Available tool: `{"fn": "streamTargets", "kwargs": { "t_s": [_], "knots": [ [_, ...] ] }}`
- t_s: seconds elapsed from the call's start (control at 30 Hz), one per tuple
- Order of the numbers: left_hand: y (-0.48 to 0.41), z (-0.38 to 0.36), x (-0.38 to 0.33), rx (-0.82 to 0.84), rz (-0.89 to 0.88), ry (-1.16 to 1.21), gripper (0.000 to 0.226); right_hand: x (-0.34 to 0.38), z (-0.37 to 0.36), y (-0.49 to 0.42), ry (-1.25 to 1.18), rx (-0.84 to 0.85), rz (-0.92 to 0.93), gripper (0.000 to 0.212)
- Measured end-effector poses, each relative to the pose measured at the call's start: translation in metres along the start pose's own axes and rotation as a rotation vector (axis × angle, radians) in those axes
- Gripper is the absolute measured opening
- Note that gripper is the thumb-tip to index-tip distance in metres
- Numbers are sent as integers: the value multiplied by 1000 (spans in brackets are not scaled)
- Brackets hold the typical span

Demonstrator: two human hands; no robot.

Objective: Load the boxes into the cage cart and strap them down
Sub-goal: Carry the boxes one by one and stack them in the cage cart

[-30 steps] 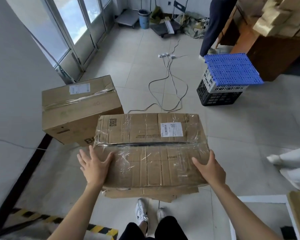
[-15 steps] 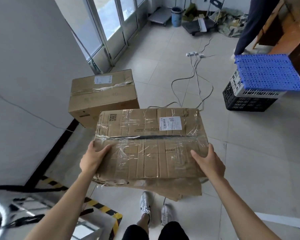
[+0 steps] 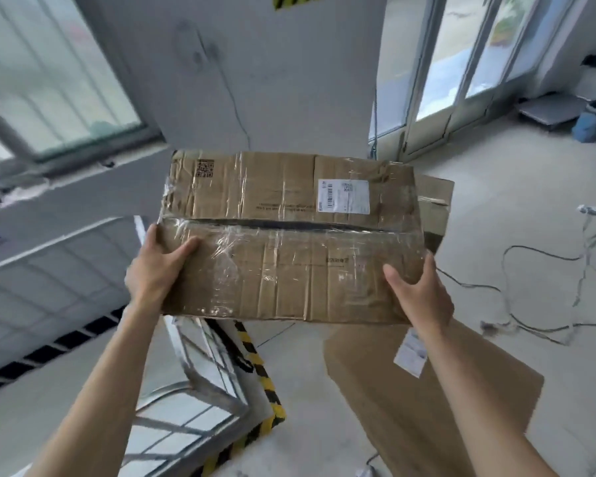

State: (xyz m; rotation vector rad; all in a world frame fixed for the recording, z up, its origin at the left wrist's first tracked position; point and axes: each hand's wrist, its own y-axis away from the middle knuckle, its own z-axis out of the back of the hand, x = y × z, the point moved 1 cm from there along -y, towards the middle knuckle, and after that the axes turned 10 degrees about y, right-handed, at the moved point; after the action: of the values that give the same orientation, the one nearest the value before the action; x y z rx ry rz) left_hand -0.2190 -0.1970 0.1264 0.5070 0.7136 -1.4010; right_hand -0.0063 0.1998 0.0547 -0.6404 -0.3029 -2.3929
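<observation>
I hold a taped, creased cardboard box point(image 3: 289, 235) in the air at chest height, its white label to the upper right. My left hand point(image 3: 155, 270) grips its left edge, thumb on top. My right hand point(image 3: 420, 290) grips its near right corner. The metal wire cage cart point(image 3: 200, 370) stands below and to the left, blurred. A second cardboard box point(image 3: 427, 401) with a label lies on the floor under my right arm. The edge of another box point(image 3: 434, 208) shows behind the held one.
A yellow-and-black striped edge point(image 3: 258, 370) runs along the floor beside the cart. Cables point(image 3: 544, 294) trail over the tiled floor at the right. A white pillar point(image 3: 255, 70) stands straight ahead, with glass doors point(image 3: 455, 56) to its right.
I have turned left with the box, lifting it higher. The view swung from the open floor and crates towards the pillar and cage cart. Both hands keep their hold.
</observation>
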Motion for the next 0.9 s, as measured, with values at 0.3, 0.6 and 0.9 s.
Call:
{"fn": "streamTargets", "kwargs": {
  "t_s": [0.3, 0.6, 0.9],
  "knots": [
    [-12, 242, 187, -335, 157, 97, 95, 246, -110, 106, -87, 101, 380, 103],
    [-7, 377, 377, -446, 401, 87, 91, 398, -247, 231, -12, 336, 514, 108],
    [-77, 383, 504, -359, 596, 9, 88, 476, -383, 249, 90, 531, 508, 95]
  ]
}}
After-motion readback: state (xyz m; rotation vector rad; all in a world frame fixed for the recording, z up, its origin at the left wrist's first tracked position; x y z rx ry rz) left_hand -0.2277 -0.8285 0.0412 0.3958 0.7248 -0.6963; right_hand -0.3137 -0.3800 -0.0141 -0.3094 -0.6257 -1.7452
